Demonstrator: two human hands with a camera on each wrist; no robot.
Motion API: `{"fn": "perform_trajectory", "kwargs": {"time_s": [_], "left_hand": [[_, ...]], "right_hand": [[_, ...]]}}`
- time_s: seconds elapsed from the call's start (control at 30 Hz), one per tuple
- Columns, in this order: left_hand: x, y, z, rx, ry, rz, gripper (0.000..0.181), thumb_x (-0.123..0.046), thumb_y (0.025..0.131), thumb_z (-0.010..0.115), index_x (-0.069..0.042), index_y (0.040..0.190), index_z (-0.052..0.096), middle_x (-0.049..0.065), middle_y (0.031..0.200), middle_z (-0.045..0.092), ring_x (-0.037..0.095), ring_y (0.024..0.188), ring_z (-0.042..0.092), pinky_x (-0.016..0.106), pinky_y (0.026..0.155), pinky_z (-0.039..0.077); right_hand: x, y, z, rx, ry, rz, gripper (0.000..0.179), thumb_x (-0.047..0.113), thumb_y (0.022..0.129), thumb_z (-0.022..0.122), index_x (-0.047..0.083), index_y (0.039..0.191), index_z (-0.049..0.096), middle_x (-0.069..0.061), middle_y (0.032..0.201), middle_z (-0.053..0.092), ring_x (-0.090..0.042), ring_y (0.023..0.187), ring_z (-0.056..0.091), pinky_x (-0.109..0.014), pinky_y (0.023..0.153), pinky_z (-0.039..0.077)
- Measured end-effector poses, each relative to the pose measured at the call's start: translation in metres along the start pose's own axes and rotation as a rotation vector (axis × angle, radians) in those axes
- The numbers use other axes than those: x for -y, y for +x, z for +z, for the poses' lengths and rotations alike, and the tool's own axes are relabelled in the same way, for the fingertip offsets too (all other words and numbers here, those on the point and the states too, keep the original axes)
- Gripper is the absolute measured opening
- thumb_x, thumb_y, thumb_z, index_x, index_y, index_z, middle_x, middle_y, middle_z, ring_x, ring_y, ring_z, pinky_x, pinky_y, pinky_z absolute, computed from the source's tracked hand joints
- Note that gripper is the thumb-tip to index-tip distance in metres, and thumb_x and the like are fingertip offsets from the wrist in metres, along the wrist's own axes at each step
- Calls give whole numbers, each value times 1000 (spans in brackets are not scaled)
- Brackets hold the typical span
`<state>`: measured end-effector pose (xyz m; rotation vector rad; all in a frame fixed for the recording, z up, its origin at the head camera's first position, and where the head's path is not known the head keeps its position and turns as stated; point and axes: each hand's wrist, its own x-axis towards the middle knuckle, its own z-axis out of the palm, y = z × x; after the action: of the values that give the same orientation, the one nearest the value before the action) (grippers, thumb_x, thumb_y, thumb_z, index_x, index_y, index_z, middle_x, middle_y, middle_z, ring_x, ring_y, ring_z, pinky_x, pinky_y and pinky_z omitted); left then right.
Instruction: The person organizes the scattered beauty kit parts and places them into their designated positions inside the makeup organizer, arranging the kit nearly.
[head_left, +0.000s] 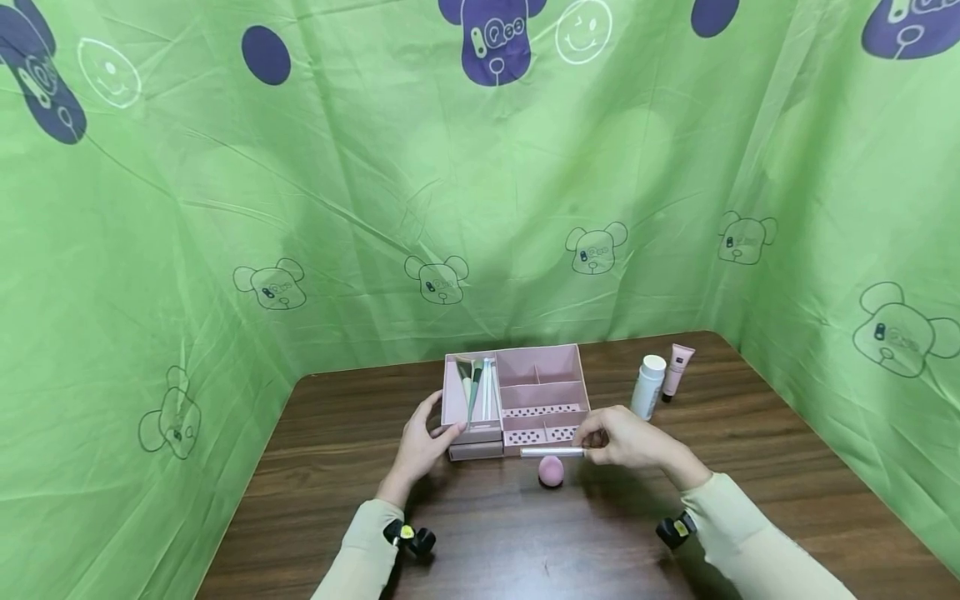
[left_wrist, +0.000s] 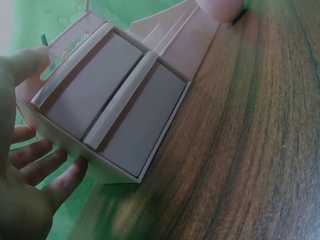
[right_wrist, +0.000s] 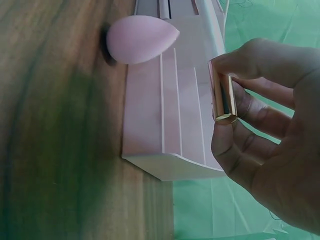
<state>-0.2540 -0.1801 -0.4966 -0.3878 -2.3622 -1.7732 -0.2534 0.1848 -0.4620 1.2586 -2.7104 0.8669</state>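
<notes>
The wood-grain worktop carries a pink organizer, a sponge nearer. Right stand a bottle and a tube.

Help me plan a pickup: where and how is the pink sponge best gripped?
Probably best to pinch the pink sponge around its widest, rounded part, coming from the person's side: it stands tip up, tapering towards the top, and the pink organizer rises just behind it.

We see a slim, gold-ended stick held level near the front of an upright pink two-drawer organizer.
</notes>
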Motion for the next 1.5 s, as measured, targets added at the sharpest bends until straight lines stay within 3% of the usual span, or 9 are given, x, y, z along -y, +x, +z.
{"fn": "perform_trajectory", "kwargs": {"time_s": [0.43, 0.67, 0.93, 1.5], "left_hand": [[3, 0, 0, 0, -5, 8, 72, -15, 85, 76, 4, 144, 39, 28, 140, 46, 40, 128, 48, 35, 97, 55], [2, -1, 1, 0, -5, 11, 71, -13, 85, 76, 4, 143, 40, 28, 139, 47, 40, 128, 48, 40, 98, 55], [0, -1, 1, 6, -2, 27, 70, -11, 86, 75, 6, 143, 40, 30, 138, 47, 43, 128, 47, 40, 97, 55], [0, 0, 0, -1, 2, 8, 71, -12, 85, 76, 4, 144, 39, 27, 140, 46, 39, 128, 48, 46, 99, 54]], "right_hand": [[-10, 22, -14, -36, -29, 67, 21, 4, 72, 72, 16, 90, 75, 5, 83, 67, -10, 69, 60, -17, 58, 50], [-15, 33, -19, -61, -34, 73, 21, 4, 73, 72, 13, 92, 76, 2, 85, 69, -16, 72, 62, -24, 61, 55], [-21, 46, -22, -64, -24, 106, 22, 4, 74, 72, 15, 92, 76, 3, 82, 66, -16, 73, 61, -18, 61, 52], [-34, 68, -19, -84, -45, 157, 22, 4, 73, 72, 15, 91, 77, 1, 83, 69, -14, 74, 61, -20, 62, 51]]}}
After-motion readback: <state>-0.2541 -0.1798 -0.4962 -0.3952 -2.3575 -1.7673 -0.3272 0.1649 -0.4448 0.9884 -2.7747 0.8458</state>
